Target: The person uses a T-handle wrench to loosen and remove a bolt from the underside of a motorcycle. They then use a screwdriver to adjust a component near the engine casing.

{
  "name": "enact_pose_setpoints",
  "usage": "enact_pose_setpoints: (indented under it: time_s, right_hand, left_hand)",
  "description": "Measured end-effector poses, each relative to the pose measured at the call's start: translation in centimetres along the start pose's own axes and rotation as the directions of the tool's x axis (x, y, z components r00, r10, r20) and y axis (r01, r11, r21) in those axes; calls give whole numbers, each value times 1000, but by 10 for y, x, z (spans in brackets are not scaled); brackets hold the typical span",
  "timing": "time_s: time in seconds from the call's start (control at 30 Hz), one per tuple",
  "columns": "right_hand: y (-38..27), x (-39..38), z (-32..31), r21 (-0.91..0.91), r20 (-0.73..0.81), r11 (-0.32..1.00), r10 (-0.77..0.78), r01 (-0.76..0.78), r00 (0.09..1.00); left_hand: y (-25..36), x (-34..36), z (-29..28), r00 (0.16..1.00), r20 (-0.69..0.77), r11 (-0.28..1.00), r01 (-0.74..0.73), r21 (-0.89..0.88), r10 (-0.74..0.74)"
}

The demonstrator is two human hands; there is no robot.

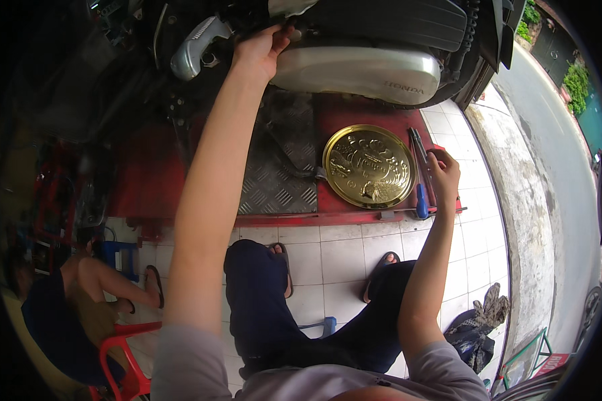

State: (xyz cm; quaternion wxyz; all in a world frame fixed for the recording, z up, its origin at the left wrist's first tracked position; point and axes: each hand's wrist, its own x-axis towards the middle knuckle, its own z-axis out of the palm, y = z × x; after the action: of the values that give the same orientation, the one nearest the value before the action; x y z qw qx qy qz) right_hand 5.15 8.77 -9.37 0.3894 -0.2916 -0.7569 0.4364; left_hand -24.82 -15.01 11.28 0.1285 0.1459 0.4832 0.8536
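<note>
My left hand (264,52) reaches up to the side of a motorcycle, just above its silver exhaust cover (354,70). Its fingers curl in among dark parts, and what they grip is hidden. At the right end of the red platform (341,110), my right hand (444,175) is held with bent fingers closed together; anything in them is too small to make out. Beside it lie a screwdriver with a blue handle (421,200) and a long dark metal tool (421,150). A round gold embossed tray (368,167) rests left of these tools.
A black treadplate (281,174) covers the platform's middle. White floor tiles (341,257) lie in front, with a black bag (475,331) at lower right. Another person sits at lower left near a red plastic chair (124,354). A road runs along the right.
</note>
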Motion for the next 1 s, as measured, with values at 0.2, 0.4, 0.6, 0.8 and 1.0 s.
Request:
enact_pose_setpoints:
  time_s: [0.2, 0.4, 0.6, 0.8, 1.0]
  right_hand:
    - [-35, 11, 20, 358, 104, 934, -38, -2, 994]
    - [-143, 28, 60, 899, 143, 437, -335, 19, 931]
    - [-184, 61, 96, 947, 289, 38, -530, -318, 797]
    - [-178, 59, 119, 844, 187, -310, -596, -438, 781]
    - [-191, 59, 110, 911, 258, -163, -490, -378, 832]
  left_hand:
    - [0, 5, -3, 999, -28, 999, 37, 4, -37]
    - [-6, 16, -8, 997, 21, 997, 71, 14, -72]
    - [-1, 5, -4, 999, 9, 998, 49, 41, -49]
    - [6, -6, -1, 998, -35, 999, 42, -11, -42]
    - [4, -2, -4, 999, 9, 999, -42, -12, 42]
